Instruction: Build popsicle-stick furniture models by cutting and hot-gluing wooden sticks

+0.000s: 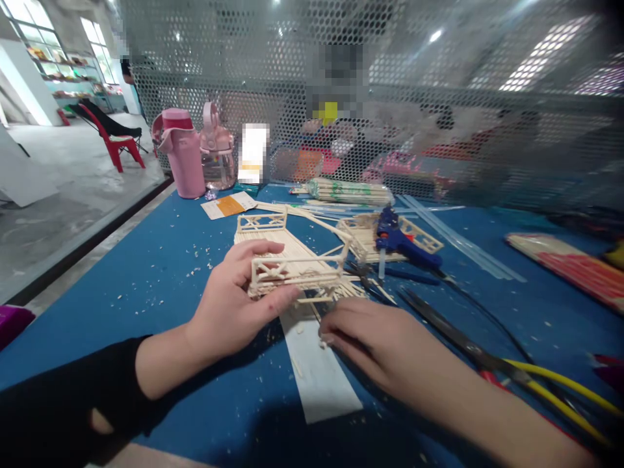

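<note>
My left hand holds a small railed frame of pale wooden sticks, thumb below it and fingers behind. Just right of and below the frame is my right hand, its thumb and fingertips pinched together near a thin stick; what they grip is too small to make out. A flat deck of sticks with an end rail lies behind the left hand. Under the frame a white paper strip rests on the blue table. Loose short sticks lie beside the frame.
A blue glue gun rests on another stick piece at the right, its cord trailing forward. Large scissors and yellow-handled pliers lie right. Bagged sticks, a pink bottle and a clear bottle stand behind, before a perforated metal screen.
</note>
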### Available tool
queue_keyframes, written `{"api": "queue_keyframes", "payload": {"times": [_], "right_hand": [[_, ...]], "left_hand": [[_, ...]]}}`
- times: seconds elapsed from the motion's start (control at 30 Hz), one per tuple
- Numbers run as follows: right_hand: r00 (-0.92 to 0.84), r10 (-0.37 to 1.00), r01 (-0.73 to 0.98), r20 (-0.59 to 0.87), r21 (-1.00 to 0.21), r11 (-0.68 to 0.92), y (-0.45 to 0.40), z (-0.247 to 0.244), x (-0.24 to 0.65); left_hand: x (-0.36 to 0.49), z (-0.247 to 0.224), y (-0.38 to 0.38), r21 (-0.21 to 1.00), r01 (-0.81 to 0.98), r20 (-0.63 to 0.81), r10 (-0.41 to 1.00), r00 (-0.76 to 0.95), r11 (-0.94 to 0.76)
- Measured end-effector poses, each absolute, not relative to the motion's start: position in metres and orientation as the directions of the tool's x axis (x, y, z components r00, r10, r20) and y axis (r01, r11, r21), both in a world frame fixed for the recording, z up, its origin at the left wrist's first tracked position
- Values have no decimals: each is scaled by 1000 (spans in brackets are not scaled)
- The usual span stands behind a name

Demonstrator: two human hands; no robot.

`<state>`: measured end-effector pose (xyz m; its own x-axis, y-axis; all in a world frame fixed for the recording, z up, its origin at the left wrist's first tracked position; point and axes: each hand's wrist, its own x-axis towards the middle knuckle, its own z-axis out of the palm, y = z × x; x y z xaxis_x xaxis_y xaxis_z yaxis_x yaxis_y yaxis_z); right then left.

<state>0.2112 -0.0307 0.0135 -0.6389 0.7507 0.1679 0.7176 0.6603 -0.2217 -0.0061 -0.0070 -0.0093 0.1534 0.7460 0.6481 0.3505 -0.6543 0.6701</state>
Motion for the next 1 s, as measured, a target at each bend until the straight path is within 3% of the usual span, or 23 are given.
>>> {"api": "queue_keyframes", "payload": {"times": [0.17, 0.27, 0.37, 0.57, 1.0], "right_hand": [[-600, 573, 620, 558, -128, 774, -36, 34, 209], [-534, 493, 665, 687, -19, 747, -34, 41, 204], [-517, 473, 690, 714, 21, 724, -29, 42, 196], [-445, 490, 701, 749, -49, 711, -21, 37, 187], [-439, 516, 708, 736, -70, 702, -18, 36, 187]], "left_hand": [[-6, -7, -10, 666, 355, 642, 747, 174, -656], [-5, -8, -11, 658, 359, 650, 740, 175, -662], [-5, -9, -11, 654, 357, 659, 734, 163, -666], [-4, -11, -11, 667, 335, 653, 739, 167, -666], [-2, -11, -10, 667, 319, 662, 732, 159, -673]]}}
